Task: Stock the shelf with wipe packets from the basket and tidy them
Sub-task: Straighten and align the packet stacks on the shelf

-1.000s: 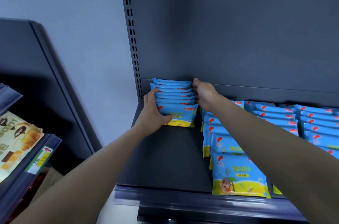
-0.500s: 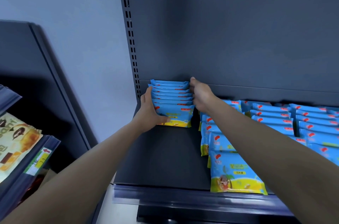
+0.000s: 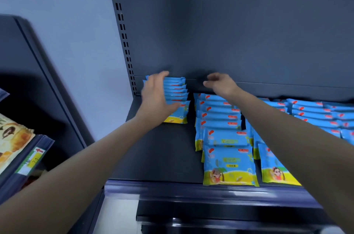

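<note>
Dark grey back panel fills the view ahead, with a slotted upright at its left edge. Between my two grips stands the short row of wipe packets, on edge and pushed back against the panel at the far left of the shelf. A second ago both grips pressed this row from either side; now both have let go. My left grip is spread wide with straight fingers across the row's left end, thumb over the front packet. It is blurred, so I cannot tell whether it touches. My right grip has lifted clear, up and to the right of the row, fingers loosely bent and holding nothing. The row stands by itself and looks square, so I judge this batch tidy.

Below my right grip a second row runs forward to the price rail, its front packets leaning flatter. More rows lie beyond my right forearm. Bare shelf stretches below my left grip, so I judge more packets belong there. The basket is out of sight. Far left of my left grip, a neighbouring shelf carries a snack pack above a price label.
</note>
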Tool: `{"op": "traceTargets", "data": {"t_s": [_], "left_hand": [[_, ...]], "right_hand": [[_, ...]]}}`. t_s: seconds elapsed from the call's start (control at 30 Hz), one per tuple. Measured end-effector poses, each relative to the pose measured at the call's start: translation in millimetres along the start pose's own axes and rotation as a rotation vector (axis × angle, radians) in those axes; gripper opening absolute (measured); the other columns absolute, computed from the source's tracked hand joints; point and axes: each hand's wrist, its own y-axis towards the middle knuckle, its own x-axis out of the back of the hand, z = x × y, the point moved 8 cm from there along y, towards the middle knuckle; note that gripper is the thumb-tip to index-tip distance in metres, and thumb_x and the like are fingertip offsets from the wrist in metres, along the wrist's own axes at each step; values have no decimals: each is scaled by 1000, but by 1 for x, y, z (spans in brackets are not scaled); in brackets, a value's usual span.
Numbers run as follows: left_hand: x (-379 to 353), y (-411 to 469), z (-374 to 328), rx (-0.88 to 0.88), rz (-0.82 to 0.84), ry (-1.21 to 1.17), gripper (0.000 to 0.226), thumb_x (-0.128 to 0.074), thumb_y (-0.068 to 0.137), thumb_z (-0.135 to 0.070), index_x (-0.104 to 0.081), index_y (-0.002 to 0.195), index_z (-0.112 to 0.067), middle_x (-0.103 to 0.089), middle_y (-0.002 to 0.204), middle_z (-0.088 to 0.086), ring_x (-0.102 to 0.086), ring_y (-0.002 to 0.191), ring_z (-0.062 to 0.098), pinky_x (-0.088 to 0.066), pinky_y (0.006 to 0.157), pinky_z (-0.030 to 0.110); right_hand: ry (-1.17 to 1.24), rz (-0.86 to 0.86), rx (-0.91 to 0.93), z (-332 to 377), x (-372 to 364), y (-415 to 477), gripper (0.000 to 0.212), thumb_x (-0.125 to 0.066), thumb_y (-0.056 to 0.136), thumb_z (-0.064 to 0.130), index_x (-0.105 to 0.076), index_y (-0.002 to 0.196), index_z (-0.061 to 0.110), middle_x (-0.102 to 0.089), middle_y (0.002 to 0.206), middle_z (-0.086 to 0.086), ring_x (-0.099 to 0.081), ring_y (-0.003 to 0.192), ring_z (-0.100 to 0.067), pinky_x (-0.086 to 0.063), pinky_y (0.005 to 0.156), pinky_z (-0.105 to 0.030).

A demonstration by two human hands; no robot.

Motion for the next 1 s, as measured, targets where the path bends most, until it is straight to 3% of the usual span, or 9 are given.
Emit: {"op": "traceTargets", "data": {"t_s": [0.1,0.17,0.3,0.37,0.53,0.67,0.8,0.9,1.0], "left_hand": [[-38,-17,-55,-127,297,-73,66,-79,71,-28,-42,124,-17,-36,123,-3,-39,115,10,-36,101,23],[-69,-36,-77,-216,482,4,74,-82,66,-37,-40,123,-17,-33,123,-3,-37,113,12,-35,97,21],[-121,-62,-69,-296,737,416,114,-76,56,-64,-18,142,-18,-17,146,2,-10,140,25,-9,117,42],[-135,-67,-61,-290,807,514,124,-74,53,-68,-9,147,-18,-8,152,4,1,144,27,0,118,49],[-139,-63,-61,-227,774,506,117,-76,59,-60,-11,147,-16,-19,148,4,-13,140,27,-9,118,43],[-135,-55,-62,-166,717,512,110,-75,63,-57,-16,146,-16,-25,142,4,-22,133,28,-19,115,39],[-131,-48,-62,-145,652,533,102,-75,64,-55,-24,144,-17,-29,135,2,-26,125,25,-22,112,36],[-129,-46,-61,-115,623,538,99,-75,64,-53,-25,143,-20,-22,140,2,-20,130,25,-19,114,38],[-129,-45,-58,-61,629,546,96,-76,63,-51,-24,140,-26,-3,152,4,-6,140,30,-15,114,45]], "right_hand": [[-276,138,5,-13,3,-5,62,-66,86,25,-42,140,7,-49,140,-7,-49,125,-21,-38,95,-24],[-391,203,17,-21,7,-8,68,-67,84,29,-38,143,9,-44,144,-6,-48,127,-22,-40,97,-26],[-461,277,27,-36,12,-13,71,-64,85,41,-34,145,15,-39,148,-2,-48,126,-21,-41,98,-28],[-474,307,31,-43,14,-12,74,-61,85,49,-32,146,18,-31,153,-1,-43,132,-21,-38,104,-30],[-592,384,9,-55,14,-6,90,-58,80,62,-21,150,18,-18,158,-1,-22,144,-20,-22,116,-35],[-749,444,-5,-59,8,2,100,-48,76,76,-23,149,13,-23,156,-5,-28,141,-24,-26,113,-38],[-826,477,24,-58,1,11,83,-45,75,78,-55,121,10,-58,123,-5,-56,103,-22,-43,86,-34],[-876,528,22,-57,-3,13,70,-39,79,77,-59,99,14,-59,103,-1,-55,92,-20,-41,81,-33],[-894,568,19,-57,-7,13,63,-34,82,76,-59,88,18,-57,92,2,-55,90,-18,-41,82,-33]]}}
